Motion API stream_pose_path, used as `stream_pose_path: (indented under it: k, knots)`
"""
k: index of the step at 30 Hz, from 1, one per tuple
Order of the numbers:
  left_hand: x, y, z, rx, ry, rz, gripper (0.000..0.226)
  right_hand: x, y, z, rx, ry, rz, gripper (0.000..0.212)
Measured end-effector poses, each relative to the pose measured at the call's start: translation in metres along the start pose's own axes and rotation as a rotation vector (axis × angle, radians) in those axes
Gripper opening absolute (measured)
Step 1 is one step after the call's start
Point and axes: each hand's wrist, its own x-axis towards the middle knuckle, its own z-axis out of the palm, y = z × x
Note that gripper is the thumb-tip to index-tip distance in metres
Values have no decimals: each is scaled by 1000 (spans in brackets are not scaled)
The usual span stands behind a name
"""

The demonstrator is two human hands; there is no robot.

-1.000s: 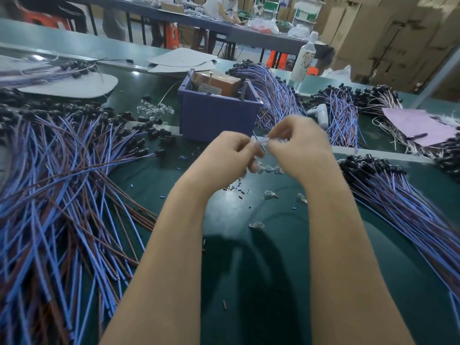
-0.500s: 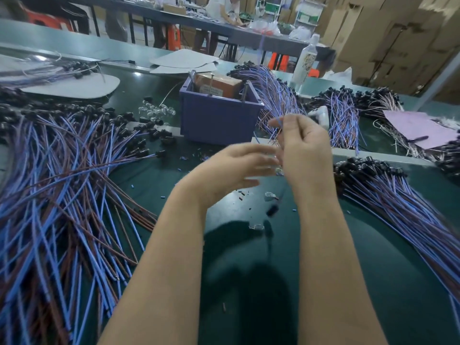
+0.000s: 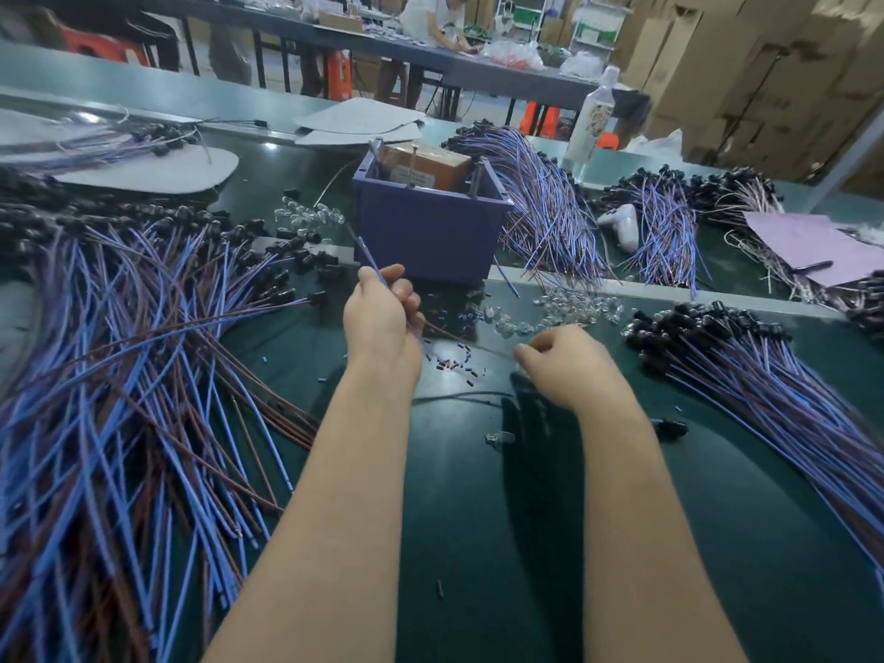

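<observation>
Two hands, one wire: the left hand (image 3: 382, 323) curls round a thin two-strand wire (image 3: 370, 253), its blue strand jutting up past the knuckles, while the right hand (image 3: 569, 366) pinches the brown strand (image 3: 461, 339) stretched between them. One purple bin (image 3: 430, 232) stands just beyond the left hand. Two wire heaps flank the hands – the bare green counter (image 3: 478, 519) lies open between the forearms.
</observation>
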Motion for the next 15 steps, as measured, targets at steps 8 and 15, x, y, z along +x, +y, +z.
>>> stream_pose_path:
  k: [8,15]
  knots:
    - [-6,-4,7,-257,-70,-88,32,-1,-55,40,433,44,-346,31]
    - [-3,-6,-1,66,49,75,37,5,-35,52,329,271,-267,41]
